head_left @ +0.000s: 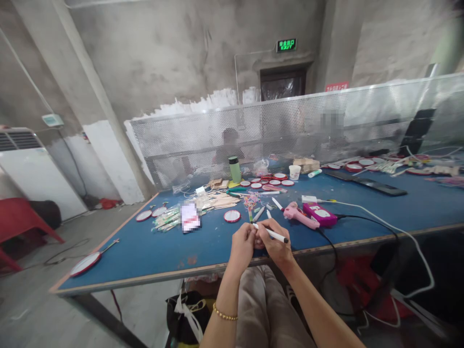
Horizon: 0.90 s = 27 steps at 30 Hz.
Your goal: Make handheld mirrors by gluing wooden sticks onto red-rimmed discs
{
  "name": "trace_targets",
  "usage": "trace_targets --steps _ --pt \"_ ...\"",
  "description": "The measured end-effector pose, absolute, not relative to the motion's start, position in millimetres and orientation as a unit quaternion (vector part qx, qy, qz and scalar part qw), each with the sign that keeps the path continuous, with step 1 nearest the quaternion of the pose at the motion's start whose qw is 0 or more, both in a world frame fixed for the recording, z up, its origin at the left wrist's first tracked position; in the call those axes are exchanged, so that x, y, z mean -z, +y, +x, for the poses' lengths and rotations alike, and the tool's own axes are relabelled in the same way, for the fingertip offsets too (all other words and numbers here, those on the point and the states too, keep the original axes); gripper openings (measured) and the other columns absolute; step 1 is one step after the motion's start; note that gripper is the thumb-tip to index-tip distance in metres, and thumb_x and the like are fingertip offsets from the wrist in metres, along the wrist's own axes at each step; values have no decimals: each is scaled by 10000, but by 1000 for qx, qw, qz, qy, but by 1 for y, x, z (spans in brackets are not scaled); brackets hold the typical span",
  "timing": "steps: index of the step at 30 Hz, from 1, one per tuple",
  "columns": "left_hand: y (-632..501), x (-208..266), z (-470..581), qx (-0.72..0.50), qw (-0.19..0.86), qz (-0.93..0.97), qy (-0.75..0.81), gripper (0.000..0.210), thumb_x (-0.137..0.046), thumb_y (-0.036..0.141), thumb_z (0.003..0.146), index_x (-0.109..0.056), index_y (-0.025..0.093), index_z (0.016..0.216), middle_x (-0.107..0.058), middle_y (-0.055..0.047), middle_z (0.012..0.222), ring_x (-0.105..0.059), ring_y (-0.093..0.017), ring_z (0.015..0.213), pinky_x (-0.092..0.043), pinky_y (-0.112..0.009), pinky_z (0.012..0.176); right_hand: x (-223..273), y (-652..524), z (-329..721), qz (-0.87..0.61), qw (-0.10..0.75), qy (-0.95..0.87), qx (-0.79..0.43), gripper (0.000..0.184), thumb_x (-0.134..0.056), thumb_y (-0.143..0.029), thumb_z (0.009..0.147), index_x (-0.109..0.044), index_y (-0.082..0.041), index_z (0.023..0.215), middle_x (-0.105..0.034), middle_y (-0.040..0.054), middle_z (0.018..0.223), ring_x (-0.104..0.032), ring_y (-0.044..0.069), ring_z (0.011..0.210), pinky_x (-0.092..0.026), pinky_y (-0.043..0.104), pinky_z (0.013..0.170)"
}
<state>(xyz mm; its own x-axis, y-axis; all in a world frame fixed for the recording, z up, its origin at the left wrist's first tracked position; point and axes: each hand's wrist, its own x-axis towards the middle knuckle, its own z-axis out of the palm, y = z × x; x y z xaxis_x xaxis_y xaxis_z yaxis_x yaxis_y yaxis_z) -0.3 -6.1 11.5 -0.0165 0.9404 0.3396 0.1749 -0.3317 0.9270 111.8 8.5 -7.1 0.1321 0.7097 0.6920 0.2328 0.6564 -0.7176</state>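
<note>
At the table's front edge, my right hand (277, 246) is closed around a white marker pen (276, 235) with a black end, its tip pointing left toward my other hand. My left hand (242, 244) is closed beside it, fingertips pinched on a thin stick (250, 215) coloured green and yellowish, which stands up from the fingers. The pen tip is close to the stick; whether they touch I cannot tell. Beyond the hands lie loose markers (258, 214) and a heap of small colourful bands (253, 199). A round white disc with a red rim (232, 216) lies to the left.
On the blue table (152, 256) to the right are a pink glue gun (300, 215) and a magenta box (319, 214) with cables. Left stand a phone (190, 216) and bundled sticks (166, 220). A green bottle (234, 170) and paper cup (295, 172) stand near the perforated metal screen (195, 140).
</note>
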Motion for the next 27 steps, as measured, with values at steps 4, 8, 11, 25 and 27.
trace_targets --steps 4,8,11,25,27 --pt "-6 -12 1 -549 393 589 445 228 -552 388 758 -508 187 659 -502 34 581 -482 -118 549 -431 -218 518 3 7 112 -369 666 -630 -153 207 -542 -304 858 -612 -193 698 -632 -11 561 -591 113 478 -485 194 490" --pt "-7 -11 1 -552 415 576 437 234 -570 398 743 -511 185 666 -511 31 600 -507 -123 558 -456 -227 523 1 6 112 -361 669 -633 -148 206 -538 -292 860 -598 -197 687 -620 -19 544 -581 107 457 -482 190 480" --pt "-7 -11 1 -554 409 576 440 243 -575 402 740 -508 184 656 -507 32 598 -503 -120 564 -450 -219 520 1 6 111 -357 670 -633 -150 208 -538 -295 859 -592 -199 683 -615 -22 538 -573 108 448 -475 195 471" --pt "-3 -5 -1 -544 440 571 429 276 -578 443 754 -524 174 724 -515 25 637 -496 -125 578 -493 -261 554 -2 3 112 -365 672 -628 -144 217 -523 -305 859 -597 -202 682 -631 -9 551 -585 119 467 -481 207 489" --pt "-2 -4 -1 -548 432 575 428 282 -584 442 758 -524 170 714 -514 23 638 -492 -121 581 -492 -253 551 -2 3 112 -366 674 -626 -140 215 -526 -297 859 -597 -204 678 -628 -11 543 -587 120 463 -483 209 495"
